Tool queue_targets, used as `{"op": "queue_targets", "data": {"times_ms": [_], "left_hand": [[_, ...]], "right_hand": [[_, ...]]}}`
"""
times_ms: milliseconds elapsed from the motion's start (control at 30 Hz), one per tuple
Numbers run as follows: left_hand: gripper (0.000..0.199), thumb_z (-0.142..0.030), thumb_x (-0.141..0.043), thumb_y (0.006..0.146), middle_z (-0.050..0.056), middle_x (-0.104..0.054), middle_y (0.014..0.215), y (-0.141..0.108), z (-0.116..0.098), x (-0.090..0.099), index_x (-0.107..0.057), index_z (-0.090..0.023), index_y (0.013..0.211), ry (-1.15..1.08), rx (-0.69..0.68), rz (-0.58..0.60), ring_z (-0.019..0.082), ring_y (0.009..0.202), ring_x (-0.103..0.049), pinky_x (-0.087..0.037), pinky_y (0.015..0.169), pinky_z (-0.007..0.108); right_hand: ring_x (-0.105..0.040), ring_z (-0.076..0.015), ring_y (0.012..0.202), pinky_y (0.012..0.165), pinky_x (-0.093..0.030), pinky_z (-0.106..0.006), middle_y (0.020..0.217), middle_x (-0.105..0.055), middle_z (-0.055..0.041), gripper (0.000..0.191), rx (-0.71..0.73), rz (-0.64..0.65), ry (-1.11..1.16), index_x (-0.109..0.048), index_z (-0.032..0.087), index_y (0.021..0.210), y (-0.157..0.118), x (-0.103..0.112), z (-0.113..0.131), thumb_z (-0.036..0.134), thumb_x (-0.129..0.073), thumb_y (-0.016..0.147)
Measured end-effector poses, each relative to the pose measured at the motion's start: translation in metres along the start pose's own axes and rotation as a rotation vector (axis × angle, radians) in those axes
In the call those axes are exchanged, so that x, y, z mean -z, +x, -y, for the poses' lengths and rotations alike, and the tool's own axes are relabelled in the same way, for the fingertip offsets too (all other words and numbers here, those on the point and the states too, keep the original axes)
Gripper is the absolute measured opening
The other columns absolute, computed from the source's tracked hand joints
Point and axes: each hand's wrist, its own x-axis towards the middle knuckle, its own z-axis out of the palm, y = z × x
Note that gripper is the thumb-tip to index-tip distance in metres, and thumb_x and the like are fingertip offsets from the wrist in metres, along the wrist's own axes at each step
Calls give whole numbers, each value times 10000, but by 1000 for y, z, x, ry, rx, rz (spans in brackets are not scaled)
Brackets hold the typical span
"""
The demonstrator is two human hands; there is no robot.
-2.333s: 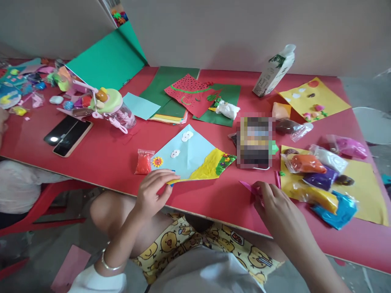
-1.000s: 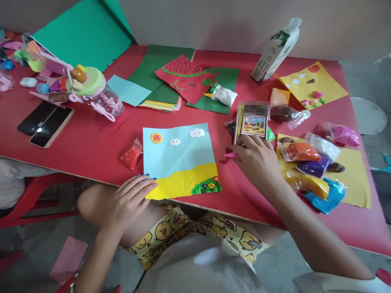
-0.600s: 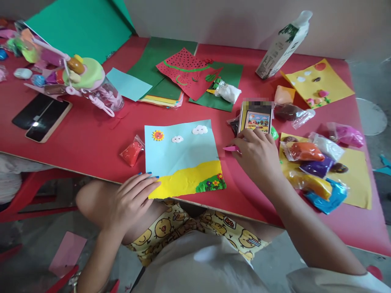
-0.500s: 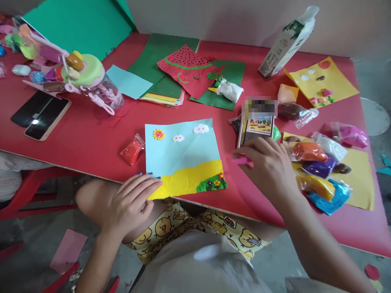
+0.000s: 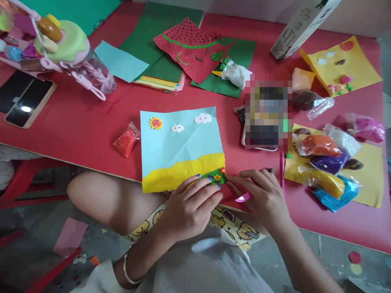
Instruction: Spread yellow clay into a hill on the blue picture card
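Observation:
A light-blue paper picture lies on the red table, with a clay sun, two white clouds and a yellow clay strip. Small clay flowers on a green patch fill its lower right corner. My left hand rests on that lower edge, fingers stretched out and partly covering the green patch. Beside the picture's right edge, my right hand is closed on a pink plastic clay tool, its fingertips close to the flowers. Part of the tool is hidden by the fingers.
Right of the picture lies a phone with a blurred screen. Several bags of clay lie on yellow paper farther right. A red clay bag is at left. Behind are a watermelon picture, a carton and a clear bottle.
My left hand has slid right along the picture's lower edge onto the green patch. My right hand has come down from the phone to the picture's lower right corner, still holding the pink tool.

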Motion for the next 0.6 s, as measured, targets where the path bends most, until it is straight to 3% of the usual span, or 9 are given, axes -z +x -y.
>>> {"op": "queue_targets", "data": {"times_ms": [200,600], "left_hand": [[301,-45,-457,854,40,-726,1094,3,-2,-20,-670,-145,1042,71,48,13,195,1091,-624,-461,1053,386],[303,-69,-458,875,44,-729,1096,8,-5,-25,-678,-176,1054,115,34,-4,186,1115,-630,-429,1095,386]], "right_hand": [[-511,-190,730,647,-381,-338,903,-657,-65,284,9,21,-16,-659,180,1082,-4,1,1,50,-557,851],[-565,-185,745,649,-381,-335,910,-674,-56,273,-35,-31,8,-650,234,1111,-11,-7,3,123,-610,865]]}}
